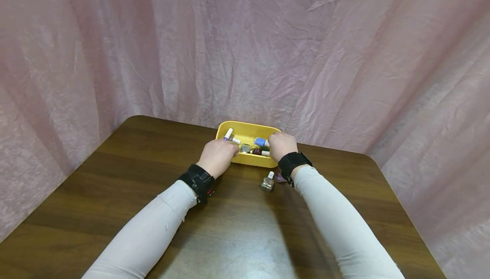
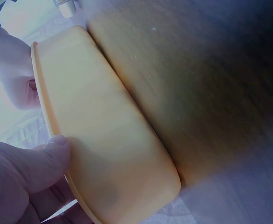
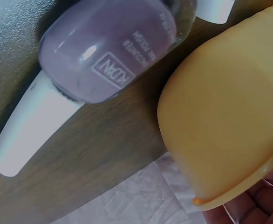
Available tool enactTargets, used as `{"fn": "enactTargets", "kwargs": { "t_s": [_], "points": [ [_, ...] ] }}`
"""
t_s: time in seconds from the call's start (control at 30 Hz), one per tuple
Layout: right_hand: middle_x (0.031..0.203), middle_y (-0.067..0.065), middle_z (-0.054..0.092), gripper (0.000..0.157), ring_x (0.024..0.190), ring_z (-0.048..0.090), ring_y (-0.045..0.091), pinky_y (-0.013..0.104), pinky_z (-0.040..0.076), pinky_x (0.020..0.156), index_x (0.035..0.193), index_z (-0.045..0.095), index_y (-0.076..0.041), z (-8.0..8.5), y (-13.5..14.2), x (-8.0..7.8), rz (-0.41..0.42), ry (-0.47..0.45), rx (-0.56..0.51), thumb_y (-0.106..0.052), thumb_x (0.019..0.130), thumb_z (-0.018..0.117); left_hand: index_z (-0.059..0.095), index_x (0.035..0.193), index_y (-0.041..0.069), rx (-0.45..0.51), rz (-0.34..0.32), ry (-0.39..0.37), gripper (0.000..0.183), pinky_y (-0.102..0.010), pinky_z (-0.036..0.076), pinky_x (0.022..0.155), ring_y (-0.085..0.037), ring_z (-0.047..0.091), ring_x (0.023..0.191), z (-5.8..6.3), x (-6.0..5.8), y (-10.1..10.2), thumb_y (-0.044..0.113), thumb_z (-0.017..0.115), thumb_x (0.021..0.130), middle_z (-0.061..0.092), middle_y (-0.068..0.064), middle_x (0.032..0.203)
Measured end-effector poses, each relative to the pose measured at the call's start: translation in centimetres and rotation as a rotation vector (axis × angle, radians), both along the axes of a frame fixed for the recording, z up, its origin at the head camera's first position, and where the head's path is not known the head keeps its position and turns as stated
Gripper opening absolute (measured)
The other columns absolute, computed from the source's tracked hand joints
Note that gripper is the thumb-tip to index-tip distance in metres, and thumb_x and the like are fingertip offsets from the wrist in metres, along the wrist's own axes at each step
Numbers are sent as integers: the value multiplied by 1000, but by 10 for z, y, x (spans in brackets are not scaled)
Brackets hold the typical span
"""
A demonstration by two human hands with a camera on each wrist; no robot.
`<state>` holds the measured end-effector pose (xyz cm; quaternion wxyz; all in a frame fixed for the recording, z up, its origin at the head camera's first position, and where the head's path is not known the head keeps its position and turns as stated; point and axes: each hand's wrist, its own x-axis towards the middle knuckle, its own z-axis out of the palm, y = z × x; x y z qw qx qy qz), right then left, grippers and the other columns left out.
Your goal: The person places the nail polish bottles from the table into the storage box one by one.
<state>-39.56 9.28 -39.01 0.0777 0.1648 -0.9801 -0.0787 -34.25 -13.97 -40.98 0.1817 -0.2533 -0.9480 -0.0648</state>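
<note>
A yellow bin [image 1: 250,160] stands toward the back of the table, holding several nail polish bottles. My left hand [image 1: 217,155] grips its front rim near the left end; the thumb [image 2: 50,158] presses the outer wall and the fingers curl over the rim. Beside that hand, a white-capped purple bottle [image 1: 228,134] leans in the bin. At the right end, my right hand [image 1: 282,143] is over the rim with bent fingers [image 3: 253,205], next to a blue nail polish [image 1: 260,141]. The bin hides what those fingertips touch.
In front of the bin, a glittery nail polish bottle [image 1: 267,183] and a mauve nail polish bottle [image 3: 104,51] lie on the brown wooden table [image 1: 160,160]. A pink curtain [image 1: 245,49] hangs close behind the table's back edge.
</note>
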Motion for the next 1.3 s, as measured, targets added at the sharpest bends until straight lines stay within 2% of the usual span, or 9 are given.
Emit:
{"fn": "enactTargets", "kwargs": {
  "t_s": [0.4,0.77,1.3],
  "points": [
    [87,6,72,22,82,72,27,48,62,72,79,75,-12,-2,1,-3,40,-12,14,-4,99,75,86,98,19,8,-11,10,8,-41,61,75,-21,73,84,-1,0,0,13,81,96,81,1,94],
    [95,7,77,11,88,75,26,48,63,74,97,84,-13,-2,-1,-3,52,-35,24,-9,103,75,86,99,19,8,-9,-8,9,-42,60,76,-22,73,85,1,0,0,13,80,97,81,0,95],
    [96,7,77,11,89,75,26,48,63,73,99,84,-13,-7,-1,-3,54,-29,34,-13,105,75,86,100,19,6,-4,-19,7,-42,61,75,-22,73,85,0,-1,-1,16,81,97,81,0,96]
  ]
}}
